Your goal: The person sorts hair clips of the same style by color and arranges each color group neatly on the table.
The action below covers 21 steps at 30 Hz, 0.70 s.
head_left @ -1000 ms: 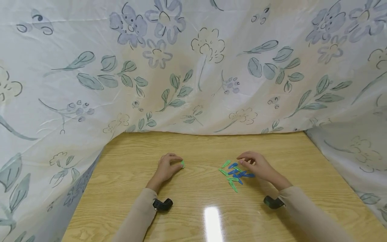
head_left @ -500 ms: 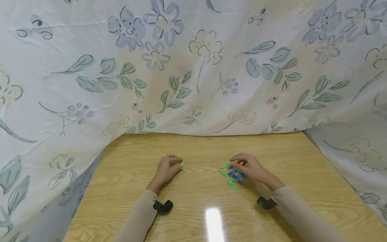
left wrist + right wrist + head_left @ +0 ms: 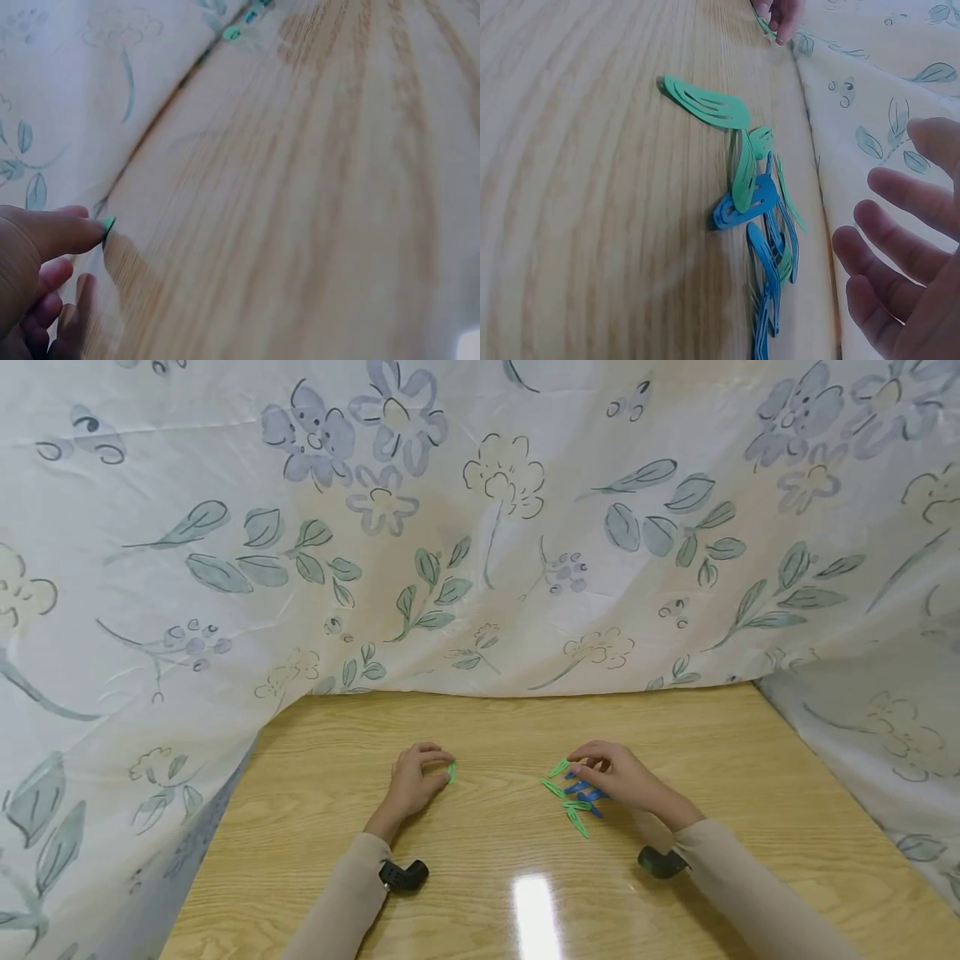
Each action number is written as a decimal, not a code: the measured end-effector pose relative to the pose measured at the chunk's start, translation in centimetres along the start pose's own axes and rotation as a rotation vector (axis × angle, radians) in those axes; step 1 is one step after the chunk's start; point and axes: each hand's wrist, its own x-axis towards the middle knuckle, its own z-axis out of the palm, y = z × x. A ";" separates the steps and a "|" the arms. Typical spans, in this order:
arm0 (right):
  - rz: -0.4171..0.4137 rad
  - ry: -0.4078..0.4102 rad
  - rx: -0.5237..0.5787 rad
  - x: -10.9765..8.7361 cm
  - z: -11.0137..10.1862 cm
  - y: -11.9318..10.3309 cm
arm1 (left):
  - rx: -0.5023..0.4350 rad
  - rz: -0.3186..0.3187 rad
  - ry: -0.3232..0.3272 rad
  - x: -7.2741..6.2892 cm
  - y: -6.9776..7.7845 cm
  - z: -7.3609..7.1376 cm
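Note:
My left hand point(image 3: 412, 779) pinches a green snap hair clip point(image 3: 452, 772) upright between thumb and fingers, close to the table. In the left wrist view the clip point(image 3: 108, 223) shows as a small green tip at the thumb. My right hand point(image 3: 618, 778) hovers at the far right side of a loose pile of green and blue hair clips, covering some of them. A green clip point(image 3: 558, 768) lies by its fingertips in the head view. In the right wrist view the right hand's fingers point(image 3: 900, 195) are loosely bent, with nothing seen in them, beside the blue clips point(image 3: 746, 202).
Several clips overlap on the wooden table point(image 3: 360, 727), with another green clip point(image 3: 577, 822) at the pile's near end. A floral curtain point(image 3: 510, 593) hangs along the table's back and sides. Bright light reflects off the table's front point(image 3: 536, 910).
My right hand has moved left over the pile, now hiding blue clips that showed before. The left hand has stayed in place with the green hair clip.

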 end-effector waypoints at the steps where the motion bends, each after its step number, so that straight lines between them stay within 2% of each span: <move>1: -0.001 -0.002 0.002 0.0 0.0 0.0 | 0.003 0.003 -0.002 0.0 0.0 0.0; 10: -0.013 -0.034 0.008 0.2 0.0 0.1 | 0.035 0.041 -0.012 0.1 -0.3 0.1; 16: -0.014 -0.067 0.006 0.5 -0.2 0.2 | 0.025 0.028 -0.042 0.2 -0.2 -0.3; 21: -0.022 -0.060 0.004 0.8 -0.4 0.1 | 0.021 0.004 -0.071 0.3 -0.3 -0.5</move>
